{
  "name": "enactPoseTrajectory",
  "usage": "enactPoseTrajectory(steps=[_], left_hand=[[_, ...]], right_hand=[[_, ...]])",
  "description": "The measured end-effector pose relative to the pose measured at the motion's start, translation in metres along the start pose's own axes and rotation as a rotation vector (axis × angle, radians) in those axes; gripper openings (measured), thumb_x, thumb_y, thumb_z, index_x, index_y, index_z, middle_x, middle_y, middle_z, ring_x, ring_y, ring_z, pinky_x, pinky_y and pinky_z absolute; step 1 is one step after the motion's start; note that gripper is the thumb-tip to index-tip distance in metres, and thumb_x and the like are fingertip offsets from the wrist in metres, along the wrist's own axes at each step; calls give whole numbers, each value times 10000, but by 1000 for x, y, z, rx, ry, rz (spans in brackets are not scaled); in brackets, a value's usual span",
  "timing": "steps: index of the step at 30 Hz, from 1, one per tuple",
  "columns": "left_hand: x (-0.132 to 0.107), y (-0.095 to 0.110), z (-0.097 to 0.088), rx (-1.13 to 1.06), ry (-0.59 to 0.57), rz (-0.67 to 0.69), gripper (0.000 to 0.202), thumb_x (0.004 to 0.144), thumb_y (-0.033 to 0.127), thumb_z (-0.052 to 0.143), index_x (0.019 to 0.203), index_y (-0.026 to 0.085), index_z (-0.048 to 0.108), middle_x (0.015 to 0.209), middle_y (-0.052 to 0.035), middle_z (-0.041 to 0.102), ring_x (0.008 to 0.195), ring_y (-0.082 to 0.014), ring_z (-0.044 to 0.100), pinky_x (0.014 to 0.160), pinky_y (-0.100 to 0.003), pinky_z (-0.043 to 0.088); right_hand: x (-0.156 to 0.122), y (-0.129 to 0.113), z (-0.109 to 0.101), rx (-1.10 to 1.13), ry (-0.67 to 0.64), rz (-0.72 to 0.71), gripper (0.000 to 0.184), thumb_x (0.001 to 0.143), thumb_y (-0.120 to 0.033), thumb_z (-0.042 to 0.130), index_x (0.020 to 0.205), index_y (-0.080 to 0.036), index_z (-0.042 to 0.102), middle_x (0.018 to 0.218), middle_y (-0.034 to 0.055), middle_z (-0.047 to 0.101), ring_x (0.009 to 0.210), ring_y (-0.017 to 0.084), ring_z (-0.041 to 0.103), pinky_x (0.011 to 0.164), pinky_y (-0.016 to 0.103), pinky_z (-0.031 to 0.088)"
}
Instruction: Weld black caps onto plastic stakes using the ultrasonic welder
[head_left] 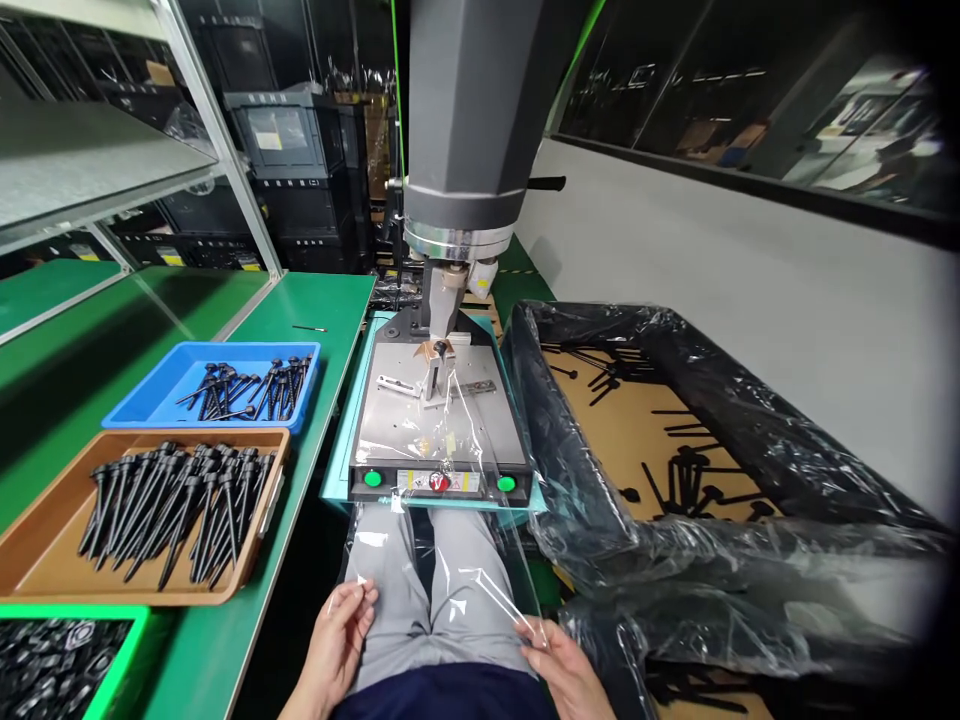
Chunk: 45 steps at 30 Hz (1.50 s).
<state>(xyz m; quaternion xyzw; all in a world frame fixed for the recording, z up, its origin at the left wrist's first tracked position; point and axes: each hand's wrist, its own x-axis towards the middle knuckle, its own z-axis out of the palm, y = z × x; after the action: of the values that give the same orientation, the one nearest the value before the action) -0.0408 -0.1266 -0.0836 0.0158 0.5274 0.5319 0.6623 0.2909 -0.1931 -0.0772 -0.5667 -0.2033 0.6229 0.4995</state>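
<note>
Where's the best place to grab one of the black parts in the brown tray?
Probably the thicker head of a black part on top, pinched from above with the left hand: the brown tray is on that side, and the heads bulge wider than the slim shafts.

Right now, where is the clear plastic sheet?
In the head view's lower middle, the clear plastic sheet is over the gray trousers, between the left hand and right hand.

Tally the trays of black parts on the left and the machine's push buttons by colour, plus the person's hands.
Blue tray: 1
Brown tray: 1
Green tray, partly out of frame: 1
Green buttons: 2
Red button: 1
Left hand and right hand: 2
Total: 8
</note>
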Motion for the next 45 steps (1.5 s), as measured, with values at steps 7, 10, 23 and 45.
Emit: enactPoseTrajectory(steps=[7, 10, 23, 45], left_hand=[[-2, 3, -2, -7, 46, -18, 110, 810, 16, 662, 827, 117, 622, 950, -103, 710, 800, -185, 723, 649, -216, 609], [-5, 2, -5, -6, 60, -26, 128, 801, 13, 676, 837, 120, 617, 970, -111, 714, 823, -189, 725, 681, -224, 610], [-15, 4, 2, 137, 23, -126, 208, 730, 147, 818, 846, 120, 648, 1020, -137, 721, 848, -217, 727, 671, -238, 596], [-11, 62, 12, 780, 110, 412, 408, 666, 213, 768, 1064, 217, 677, 1201, -103, 655, 854, -254, 665, 852, -367, 536]], right_hand=[[7, -17, 9, 127, -296, 108, 467, 605, -600, 833, 742, -169, 716, 1145, 178, 673, 1149, 337, 585, 986, 453, 417], [23, -16, 14, 209, -231, 114, 404, 657, -556, 826, 720, -184, 682, 1077, 140, 699, 998, 282, 650, 885, 410, 462], [52, -3, -10, 50, 145, 47, 407, 596, -403, 898, 859, -211, 654, 780, -2, 692, 743, 165, 646, 698, 272, 506], [164, -184, 135, -681, 160, -897, 311, 860, -420, 584, 1069, -208, 672, 1113, 125, 678, 1008, 287, 639, 887, 458, 518]])
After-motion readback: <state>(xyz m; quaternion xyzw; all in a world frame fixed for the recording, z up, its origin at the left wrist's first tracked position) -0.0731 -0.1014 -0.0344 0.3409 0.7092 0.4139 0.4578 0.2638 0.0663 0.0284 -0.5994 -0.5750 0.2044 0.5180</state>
